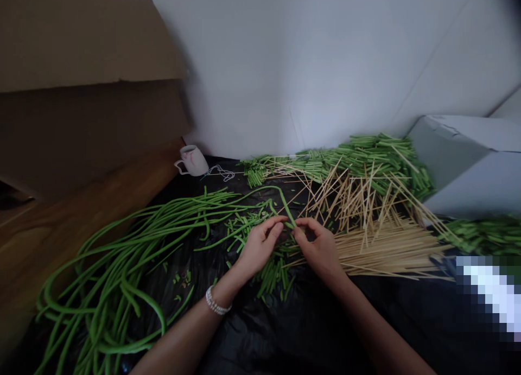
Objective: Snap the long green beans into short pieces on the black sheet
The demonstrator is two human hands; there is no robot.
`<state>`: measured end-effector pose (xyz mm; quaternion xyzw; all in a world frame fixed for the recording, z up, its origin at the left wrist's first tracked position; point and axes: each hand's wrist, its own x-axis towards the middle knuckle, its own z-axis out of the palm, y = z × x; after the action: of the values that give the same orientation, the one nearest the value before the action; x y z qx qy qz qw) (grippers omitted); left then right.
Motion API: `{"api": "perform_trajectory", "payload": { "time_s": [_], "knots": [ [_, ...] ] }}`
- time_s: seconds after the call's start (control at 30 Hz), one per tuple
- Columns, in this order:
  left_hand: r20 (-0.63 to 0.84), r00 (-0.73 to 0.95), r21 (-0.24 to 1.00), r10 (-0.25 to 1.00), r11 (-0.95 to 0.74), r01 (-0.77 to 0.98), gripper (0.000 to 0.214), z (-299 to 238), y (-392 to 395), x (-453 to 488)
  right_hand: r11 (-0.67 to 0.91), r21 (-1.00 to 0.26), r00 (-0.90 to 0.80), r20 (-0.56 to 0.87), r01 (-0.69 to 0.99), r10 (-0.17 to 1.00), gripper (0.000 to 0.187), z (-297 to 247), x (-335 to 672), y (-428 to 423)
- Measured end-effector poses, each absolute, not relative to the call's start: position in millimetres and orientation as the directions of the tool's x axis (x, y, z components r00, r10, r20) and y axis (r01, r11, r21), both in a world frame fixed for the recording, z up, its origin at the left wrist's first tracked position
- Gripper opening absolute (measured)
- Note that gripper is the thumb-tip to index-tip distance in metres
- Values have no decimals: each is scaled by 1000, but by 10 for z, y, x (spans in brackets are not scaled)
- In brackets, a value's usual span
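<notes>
Your left hand (260, 245) and right hand (319, 247) pinch one bean (286, 203). Suggest light grip, short span between fingers (308, 222), clear of sticks (386, 247) just right of them.

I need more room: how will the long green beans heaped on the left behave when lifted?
The long green beans will probably flop, since they curve loosely over the black sheet. They may tangle, as many lie crossed. Each is likely light, being so thin.

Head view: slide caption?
Bare left hand and right hand hold a long, thin green bean over black plastic sheeting, thin tan wooden sticks at right.
</notes>
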<state>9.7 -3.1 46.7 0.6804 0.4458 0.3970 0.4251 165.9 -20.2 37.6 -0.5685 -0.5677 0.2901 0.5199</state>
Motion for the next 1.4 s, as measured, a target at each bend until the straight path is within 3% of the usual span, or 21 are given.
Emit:
{"api": "perform_trajectory", "payload": {
  "time_s": [0.23,0.33,0.4,0.53,0.67,0.9,1.2,1.4],
  "knots": [
    [187,51,982,981,-186,-24,17,480,54,101,155,-912,298,279,380,913,22,332,1873,-92],
    [176,86,981,981,-168,-97,20,479,64,106,207,-775,316,465,597,827,25,324,1961,-46],
    [142,167,984,976,-121,-133,26,487,37,123,268,-713,246,529,648,812,24,345,1954,-53],
    [10,421,993,907,39,-109,33,528,-55,151,309,-860,25,349,406,937,21,420,1826,-137],
    [-57,608,987,792,135,-83,34,559,-98,141,66,-998,-111,64,15,992,25,444,1748,-187],
    [-68,536,997,841,73,12,36,576,-32,82,56,-929,182,-12,-366,983,28,416,1887,-63],
    [-39,511,982,859,-62,179,25,564,-17,73,88,-905,240,-16,-417,971,28,463,1909,-55],
    [59,458,947,887,-195,256,33,587,-16,51,78,-916,228,-16,-394,973,28,463,1908,-56]
  ]
}}
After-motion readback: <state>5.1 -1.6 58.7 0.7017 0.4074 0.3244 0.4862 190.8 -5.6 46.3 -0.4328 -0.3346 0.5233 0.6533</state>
